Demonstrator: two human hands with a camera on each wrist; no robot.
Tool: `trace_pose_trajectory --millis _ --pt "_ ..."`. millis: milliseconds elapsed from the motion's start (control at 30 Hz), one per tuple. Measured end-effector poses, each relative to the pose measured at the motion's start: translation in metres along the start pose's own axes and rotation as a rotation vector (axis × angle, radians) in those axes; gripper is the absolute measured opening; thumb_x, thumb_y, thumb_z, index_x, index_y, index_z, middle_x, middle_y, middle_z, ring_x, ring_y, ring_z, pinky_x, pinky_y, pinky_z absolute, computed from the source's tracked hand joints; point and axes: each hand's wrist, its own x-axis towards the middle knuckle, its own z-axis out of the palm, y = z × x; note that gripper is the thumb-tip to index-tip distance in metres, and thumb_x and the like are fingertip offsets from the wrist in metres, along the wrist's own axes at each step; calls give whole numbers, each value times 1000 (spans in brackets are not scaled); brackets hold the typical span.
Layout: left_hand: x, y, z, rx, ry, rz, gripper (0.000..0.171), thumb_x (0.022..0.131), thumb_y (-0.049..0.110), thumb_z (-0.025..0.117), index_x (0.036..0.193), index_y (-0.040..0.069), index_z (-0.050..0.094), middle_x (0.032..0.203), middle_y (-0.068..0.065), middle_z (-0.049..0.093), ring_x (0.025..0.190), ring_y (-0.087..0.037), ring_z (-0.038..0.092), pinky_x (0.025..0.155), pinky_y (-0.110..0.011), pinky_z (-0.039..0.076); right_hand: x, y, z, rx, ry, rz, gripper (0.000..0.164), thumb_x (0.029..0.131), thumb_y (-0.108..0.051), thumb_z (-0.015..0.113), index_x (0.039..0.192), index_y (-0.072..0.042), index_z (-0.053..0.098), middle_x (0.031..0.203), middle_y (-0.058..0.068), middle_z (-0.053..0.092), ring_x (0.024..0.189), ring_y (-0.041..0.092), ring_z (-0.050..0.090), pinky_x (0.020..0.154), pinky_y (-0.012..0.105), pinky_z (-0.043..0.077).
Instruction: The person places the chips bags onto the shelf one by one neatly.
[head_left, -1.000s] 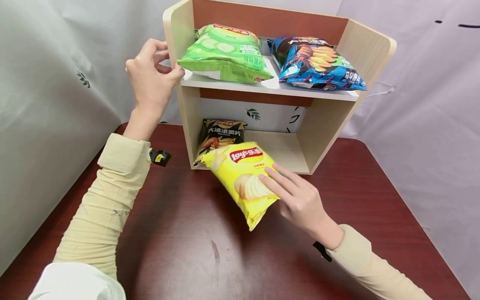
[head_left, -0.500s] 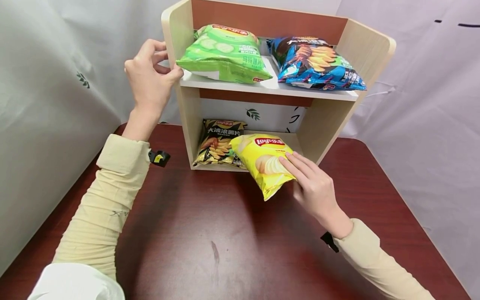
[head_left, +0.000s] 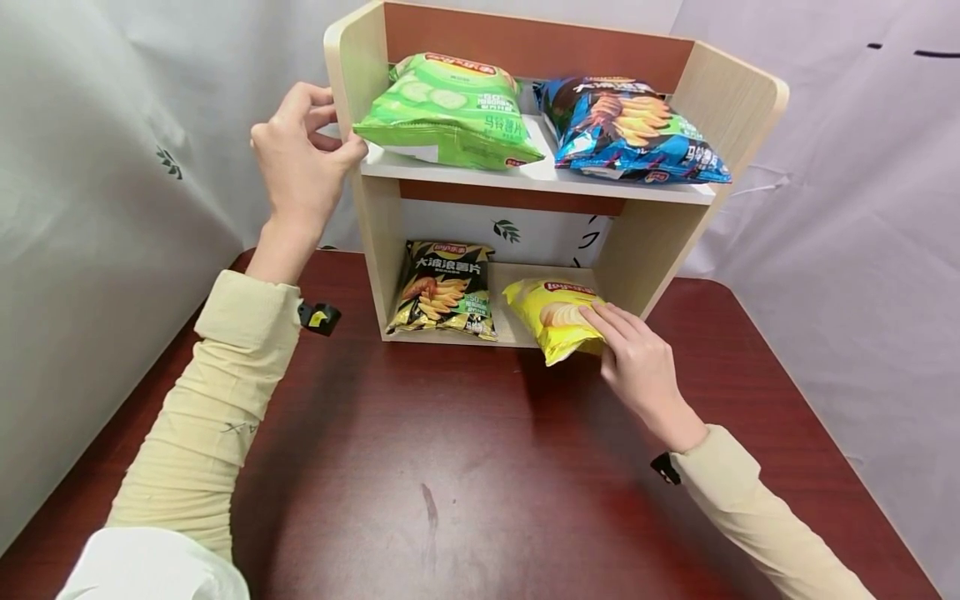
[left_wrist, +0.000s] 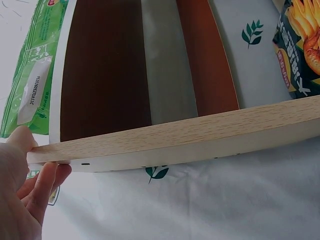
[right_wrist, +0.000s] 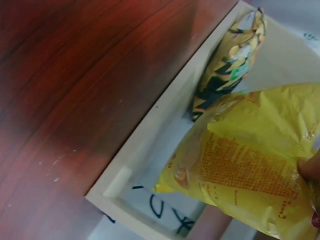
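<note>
My right hand holds a yellow bag of potato chips, fingers over its front. In the right wrist view the thumb presses the printed back of the bag. The bag is tilted, at the right half of the lower compartment of a wooden shelf, its near end sticking out past the front edge. To its left a black bag of chips leans back inside. My left hand grips the shelf's left side panel, thumb and fingers on opposite faces, beside the green chip bag.
On the upper board, the green bag lies at the left and a blue chip bag at the right, their front ends at the board's edge. The shelf stands at the back of a dark red table. Pale curtains hang around it.
My right hand has carried the yellow bag right and back, from in front of the black bag into the lower right compartment. The black bag now shows fully. My left hand has stayed put.
</note>
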Motion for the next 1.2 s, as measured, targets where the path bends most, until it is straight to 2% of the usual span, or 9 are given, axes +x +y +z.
trace_pose_trajectory --millis 267,633,900,1200 --pt "1 0 0 1 2 -4 24 71 21 61 95 20 64 99 0 71 52 22 48 63 -8 50 -2 10 14 7 -17 31 49 72 5 48 113 -15 64 107 8 68 99 26 62 73 43 53" --pt "0 0 1 4 6 8 24 71 21 61 94 19 64 98 0 71 52 23 47 62 -7 50 -9 20 27 -8 -86 -36 51 72 7 51 114 -17 63 109 8 67 102 26 61 75 42 54" --pt "0 0 1 -3 13 3 24 71 21 61 94 19 64 98 1 71 52 22 48 62 -6 49 -10 23 33 2 -212 -72 52 69 9 55 112 -18 63 103 9 58 96 27 54 57 42 52" --pt "0 1 1 -3 5 -3 23 70 20 61 93 18 64 98 0 71 52 22 48 61 -6 49 -14 23 40 -11 -272 -98 50 70 5 59 115 -18 62 103 9 59 96 26 55 68 41 53"
